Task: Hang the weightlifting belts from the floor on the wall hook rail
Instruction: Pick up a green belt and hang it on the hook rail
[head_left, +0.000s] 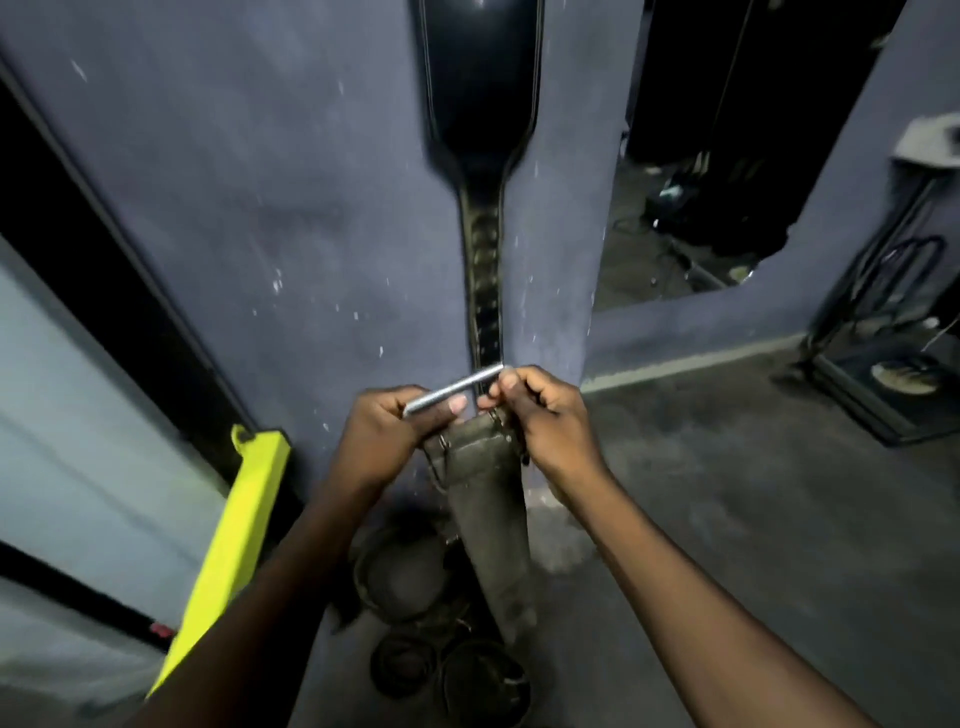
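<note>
One black belt (480, 104) hangs on the wall (260, 208). The left hand (395, 431) pinches a metal bar (452, 389), and the right hand (540, 415) fingers clamp a grey belt (488, 519). Coiled belts (400, 571) are left on the floor (727, 519).

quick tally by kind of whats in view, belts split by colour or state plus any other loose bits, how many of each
black belt, hanging on the wall: 1
grey belt, held up: 1
coiled belts on the floor: 3, as far as the dim light shows
metal rod: 1
yellow bar: 1
total: 7
</note>
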